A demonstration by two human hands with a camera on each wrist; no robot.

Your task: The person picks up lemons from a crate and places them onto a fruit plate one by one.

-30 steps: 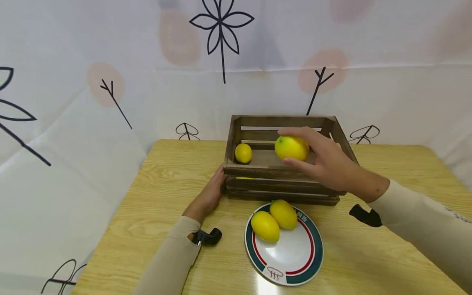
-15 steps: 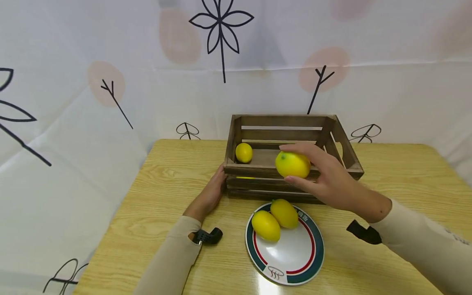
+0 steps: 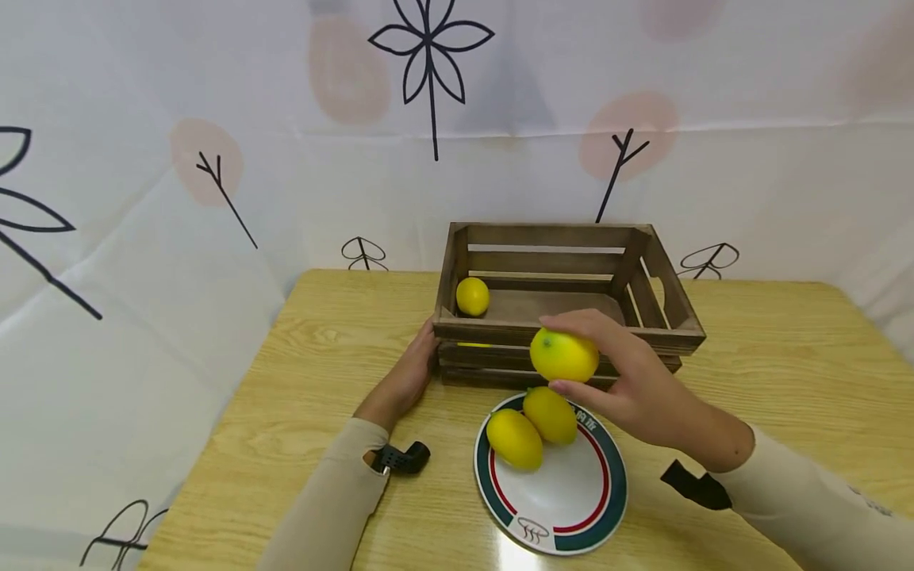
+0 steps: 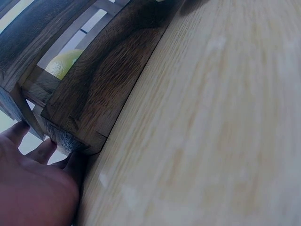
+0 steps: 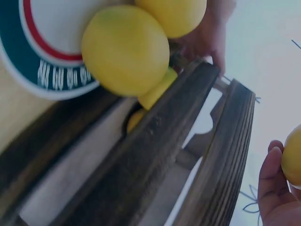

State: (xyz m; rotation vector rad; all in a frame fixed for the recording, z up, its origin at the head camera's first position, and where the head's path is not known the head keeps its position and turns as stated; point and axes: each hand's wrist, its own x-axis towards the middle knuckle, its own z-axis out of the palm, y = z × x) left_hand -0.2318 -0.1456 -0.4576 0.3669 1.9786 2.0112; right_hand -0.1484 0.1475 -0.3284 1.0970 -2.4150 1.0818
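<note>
At the far left, a white cloth (image 3: 286,95) printed with line-drawn plants hangs behind the wooden table (image 3: 314,365). On the table's left part, the left hand (image 3: 405,373) rests against the left end of the crate (image 3: 571,331). The left wrist camera shows its fingers extended and spread a little, their tips at the end boards and no curl around them. That contact probably serves to steady the light-looking crate, a brace more than a grip.

Inside the crate, one lemon (image 3: 473,296) lies in the left part, close to the left wall; the walls would keep such a round fruit from rolling away. A bit of yellow also shows between the front boards, likely the same lemon.

Nearer than the crate, a plate (image 3: 564,503) with a green rim and red ring sits flat on the table. Two lemons, a left one (image 3: 515,438) and a right one (image 3: 550,415), lie side by side on its far left part, perhaps leaning on each other for stability.

Above the plate's far edge, in front of the crate's near side, the right hand (image 3: 635,381) holds another lemon (image 3: 564,354), fingers over the top and thumb beneath. Gripping it across its middle suits its smooth, rounded shape and leaves the tip facing left.
</note>
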